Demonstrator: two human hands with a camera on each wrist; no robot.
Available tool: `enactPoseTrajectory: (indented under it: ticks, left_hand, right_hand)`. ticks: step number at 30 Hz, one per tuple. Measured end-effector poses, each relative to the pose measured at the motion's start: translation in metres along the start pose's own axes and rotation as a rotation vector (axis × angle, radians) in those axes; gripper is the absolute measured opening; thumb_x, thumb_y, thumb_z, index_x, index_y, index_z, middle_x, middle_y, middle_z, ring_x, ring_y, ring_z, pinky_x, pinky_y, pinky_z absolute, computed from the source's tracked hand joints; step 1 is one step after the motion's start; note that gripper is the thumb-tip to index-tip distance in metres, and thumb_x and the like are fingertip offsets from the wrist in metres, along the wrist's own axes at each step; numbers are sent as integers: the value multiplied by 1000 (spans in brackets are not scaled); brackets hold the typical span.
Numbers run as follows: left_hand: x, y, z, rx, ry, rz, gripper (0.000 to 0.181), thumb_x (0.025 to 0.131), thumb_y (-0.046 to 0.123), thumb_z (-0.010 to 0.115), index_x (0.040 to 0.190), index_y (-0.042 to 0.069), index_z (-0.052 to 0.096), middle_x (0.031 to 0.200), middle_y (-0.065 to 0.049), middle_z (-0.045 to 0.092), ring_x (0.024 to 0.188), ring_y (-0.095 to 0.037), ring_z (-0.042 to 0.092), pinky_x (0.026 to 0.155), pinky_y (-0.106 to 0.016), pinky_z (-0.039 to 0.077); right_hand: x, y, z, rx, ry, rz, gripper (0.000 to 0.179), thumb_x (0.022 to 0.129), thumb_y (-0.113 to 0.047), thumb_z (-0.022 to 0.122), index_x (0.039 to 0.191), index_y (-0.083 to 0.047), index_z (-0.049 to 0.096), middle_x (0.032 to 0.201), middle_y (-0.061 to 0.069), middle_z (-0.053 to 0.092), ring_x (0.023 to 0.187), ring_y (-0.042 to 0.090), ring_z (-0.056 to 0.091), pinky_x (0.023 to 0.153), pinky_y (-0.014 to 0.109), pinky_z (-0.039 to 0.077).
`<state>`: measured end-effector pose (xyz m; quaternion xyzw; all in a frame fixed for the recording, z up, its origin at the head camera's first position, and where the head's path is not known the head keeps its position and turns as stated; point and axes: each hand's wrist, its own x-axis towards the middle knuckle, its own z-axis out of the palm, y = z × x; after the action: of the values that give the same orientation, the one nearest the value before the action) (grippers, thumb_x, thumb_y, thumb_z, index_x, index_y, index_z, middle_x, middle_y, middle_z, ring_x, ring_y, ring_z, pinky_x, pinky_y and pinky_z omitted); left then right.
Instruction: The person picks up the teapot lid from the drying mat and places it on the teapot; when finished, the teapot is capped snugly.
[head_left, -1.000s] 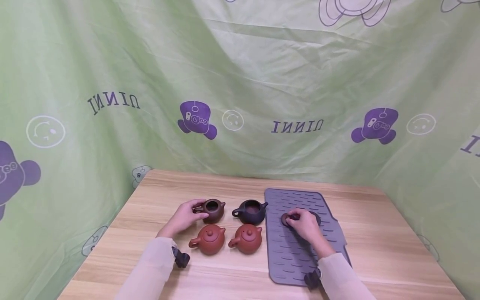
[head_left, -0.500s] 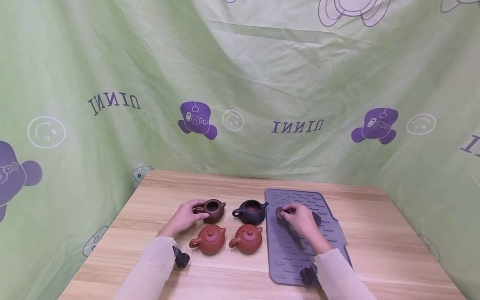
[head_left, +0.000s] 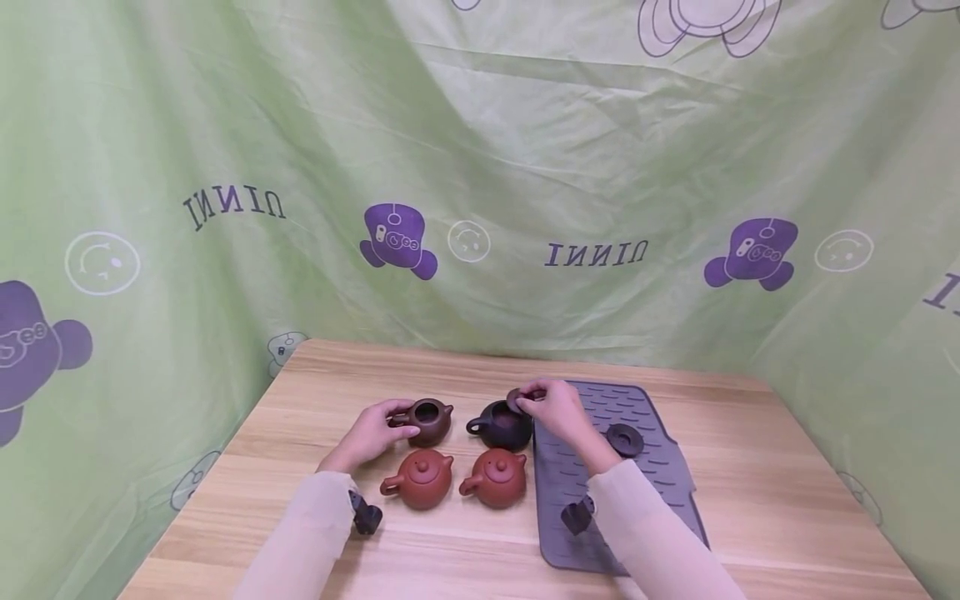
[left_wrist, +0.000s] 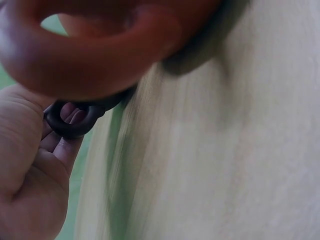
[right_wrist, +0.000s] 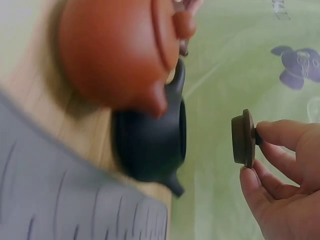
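The right hand (head_left: pixel 558 408) pinches a brown lid (right_wrist: pixel 241 140) by its dark knob, another finger at the lid's lower edge in the right wrist view. That lid hangs in the air above the open mouth of the black teapot (head_left: pixel 504 435), with a clear gap between them, its narrower underside facing the opening.

The left hand (head_left: pixel 372 435) grips the brown teapot (head_left: pixel 432 429) at its handle side, the thumb on the near side and the fingers on the far side. This pot is also uncovered and stands upright to the left of the black teapot, well apart from the held lid.

Nearer the person, in front of these two, stand a left red teapot (head_left: pixel 424 483) and a right red teapot (head_left: pixel 500 482), both with lids on. Their handles point left and their spouts right.

To the right of the pots, a grey ridged mat (head_left: pixel 562 467) lies on the wooden desk (head_left: pixel 435 558). A dark lid (head_left: pixel 625 440) rests on the mat, to the right of and nearer than the right hand. Behind the desk hangs a green cloth (head_left: pixel 562 150) printed with purple figures and smiling faces.
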<state>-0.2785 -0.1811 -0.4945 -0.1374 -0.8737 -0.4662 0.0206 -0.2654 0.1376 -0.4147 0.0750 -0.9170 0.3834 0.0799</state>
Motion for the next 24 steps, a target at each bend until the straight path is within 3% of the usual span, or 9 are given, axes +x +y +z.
enactPoseTrajectory:
  ticks: [7,24]
  left_hand:
    - [0,0,1,0,4,1,49,80,13,81,124,-1,63,122,-18,63,116,-36,55,100,-50,42]
    - [-1,1,0,-6,9,8,49,81,13,80,124,-1,63,123,-18,62,119,-37,53,103,-51,39]
  right_hand:
    - [10,-18,20,21,-33,-49,10,81,-14,78,89,-9,75,83,0,70,79,15,64,76,34,51]
    - [26,-48,69,120,-150,-43,13,82,-12,77,92,-4,74,78,0,69,71,10,60,69,25,51]
